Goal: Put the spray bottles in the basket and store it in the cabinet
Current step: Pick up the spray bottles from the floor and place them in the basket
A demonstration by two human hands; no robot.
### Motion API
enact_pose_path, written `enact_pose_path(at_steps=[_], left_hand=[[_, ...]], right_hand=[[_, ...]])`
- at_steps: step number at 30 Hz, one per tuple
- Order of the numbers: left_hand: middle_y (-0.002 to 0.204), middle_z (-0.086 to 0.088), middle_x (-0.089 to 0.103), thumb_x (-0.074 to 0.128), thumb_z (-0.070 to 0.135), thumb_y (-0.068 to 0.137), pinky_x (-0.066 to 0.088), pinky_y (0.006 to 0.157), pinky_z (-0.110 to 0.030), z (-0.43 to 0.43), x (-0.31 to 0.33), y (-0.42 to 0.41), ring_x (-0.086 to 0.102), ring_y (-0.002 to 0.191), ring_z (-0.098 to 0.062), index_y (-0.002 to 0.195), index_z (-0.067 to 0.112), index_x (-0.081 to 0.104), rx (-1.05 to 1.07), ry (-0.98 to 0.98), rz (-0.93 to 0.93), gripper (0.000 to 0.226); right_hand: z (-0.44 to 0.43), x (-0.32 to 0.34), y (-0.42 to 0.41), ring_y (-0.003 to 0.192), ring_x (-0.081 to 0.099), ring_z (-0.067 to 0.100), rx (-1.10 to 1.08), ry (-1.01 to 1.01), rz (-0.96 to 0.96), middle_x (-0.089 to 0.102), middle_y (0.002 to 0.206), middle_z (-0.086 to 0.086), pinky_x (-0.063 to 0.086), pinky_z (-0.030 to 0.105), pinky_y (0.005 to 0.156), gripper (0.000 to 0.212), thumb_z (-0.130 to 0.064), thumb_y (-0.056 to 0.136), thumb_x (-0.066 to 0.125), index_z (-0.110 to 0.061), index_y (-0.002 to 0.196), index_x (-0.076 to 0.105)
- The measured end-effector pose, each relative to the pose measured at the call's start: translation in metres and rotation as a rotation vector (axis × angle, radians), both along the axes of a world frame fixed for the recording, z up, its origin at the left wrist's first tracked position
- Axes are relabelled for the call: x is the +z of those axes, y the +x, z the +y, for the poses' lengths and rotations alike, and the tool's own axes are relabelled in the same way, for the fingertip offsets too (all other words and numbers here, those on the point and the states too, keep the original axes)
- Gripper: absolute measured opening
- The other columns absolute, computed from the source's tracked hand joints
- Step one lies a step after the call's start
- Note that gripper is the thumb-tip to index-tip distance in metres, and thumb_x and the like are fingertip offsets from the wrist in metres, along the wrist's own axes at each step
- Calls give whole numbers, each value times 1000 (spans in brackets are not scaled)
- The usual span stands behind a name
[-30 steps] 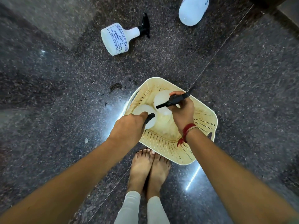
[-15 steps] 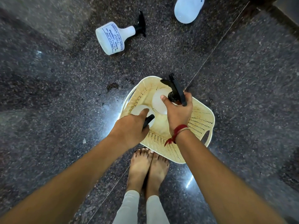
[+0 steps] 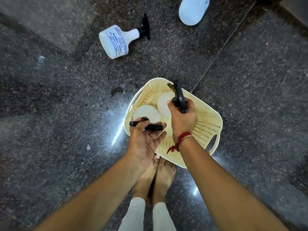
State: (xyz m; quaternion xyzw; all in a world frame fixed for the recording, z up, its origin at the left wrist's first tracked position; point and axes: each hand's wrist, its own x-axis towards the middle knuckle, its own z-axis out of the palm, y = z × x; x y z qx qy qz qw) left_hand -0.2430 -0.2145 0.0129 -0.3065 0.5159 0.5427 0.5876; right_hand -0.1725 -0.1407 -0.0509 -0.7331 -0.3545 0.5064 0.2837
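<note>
A cream perforated basket (image 3: 208, 129) stands on the dark stone floor in front of my feet. Two white spray bottles stand upright inside it. My right hand (image 3: 182, 119) grips the black trigger head of the far bottle (image 3: 164, 102). My left hand (image 3: 145, 140) is palm up with fingers spread, just under the black trigger of the near bottle (image 3: 146, 112), touching it lightly. A third white spray bottle (image 3: 116, 41) with a printed label lies on its side on the floor farther away. A fourth white bottle (image 3: 193, 9) is cut off by the top edge.
The floor is polished dark granite with bright light reflections (image 3: 117, 133). My bare feet (image 3: 160, 177) stand against the basket's near rim. A darker raised edge (image 3: 291, 15) runs along the top right corner. A small patch of dirt (image 3: 116, 90) lies left of the basket.
My left hand has let go of the near bottle's trigger and turned palm up. My right hand still holds the far bottle, which was stood upright in the basket.
</note>
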Motion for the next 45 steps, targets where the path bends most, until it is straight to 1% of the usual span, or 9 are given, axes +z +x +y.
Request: enact_pose_path(at_steps=[5, 11, 13, 16, 18, 21, 25, 33, 45], left_hand=[[89, -13, 60, 39, 4, 97, 54, 79, -39, -2, -8, 16, 64, 85, -26, 103, 13, 40, 78, -5, 37, 11], [109, -2, 56, 58, 33, 94, 53, 69, -29, -13, -9, -1, 65, 89, -19, 130, 27, 28, -366, -212, 341, 47], [115, -2, 48, 60, 34, 91, 47, 80, -31, -24, -8, -13, 55, 104, -21, 136, 22, 31, -691, -272, 739, 55], [129, -8, 44, 64, 39, 81, 41, 95, -42, -35, -4, -29, 44, 117, -23, 135, 21, 40, -1291, -140, 1563, 62], [132, -7, 52, 61, 46, 83, 40, 98, -46, -25, -10, -35, 50, 121, -26, 136, 22, 42, -1712, 2, 1768, 61], [112, -1, 63, 42, 45, 98, 42, 89, -36, -5, -24, -32, 64, 98, -26, 125, 23, 43, -2062, 86, 1681, 35], [93, -5, 64, 38, 39, 101, 35, 61, -31, 1, -28, -37, 65, 71, -31, 115, 19, 46, -2016, 107, 1690, 26], [88, -8, 59, 42, 39, 99, 36, 56, -32, -13, -16, -44, 63, 73, -35, 111, 14, 49, -1817, 19, 1510, 28], [96, -10, 62, 42, 35, 100, 35, 58, -33, -3, -28, -42, 63, 80, -35, 112, 12, 46, -1885, -19, 1455, 26]], right_hand=[[-5, -2, -1, 93, 65, 26, 44, -14, -143, 67, 99, 12, 53, 44, 84, 24, -26, 71, 75, -21, 88, 60], [11, 6, 4, 81, 57, 12, 331, -93, -265, 53, 105, -2, 39, 26, 67, 38, -56, 71, 70, -27, 90, 55], [24, 15, 8, 75, 53, 4, 486, -144, -286, 49, 110, -4, 40, 27, 71, 49, -67, 70, 64, -25, 92, 59], [42, 31, 15, 88, 62, 21, 726, -74, -427, 65, 105, 5, 48, 33, 78, 42, -57, 79, 60, -18, 96, 64], [50, 40, 17, 87, 63, 27, 840, 23, -534, 69, 93, 8, 45, 31, 71, 29, -41, 82, 60, -14, 93, 64], [58, 46, 16, 78, 66, 27, 906, -12, -531, 69, 81, 7, 50, 32, 70, 24, -33, 80, 60, -12, 89, 66], [61, 46, 14, 68, 71, 24, 784, -176, -349, 66, 72, -3, 61, 40, 67, 12, -26, 78, 61, -16, 82, 67], [43, 46, 18, 44, 65, 20, -78, -622, 412, 62, 45, 8, 56, 22, 44, 18, -8, 88, 55, 1, 72, 56], [47, 40, -9, 65, 59, 16, 46, -452, 242, 58, 72, 10, 60, 26, 54, 14, -12, 82, 65, -2, 76, 58]])
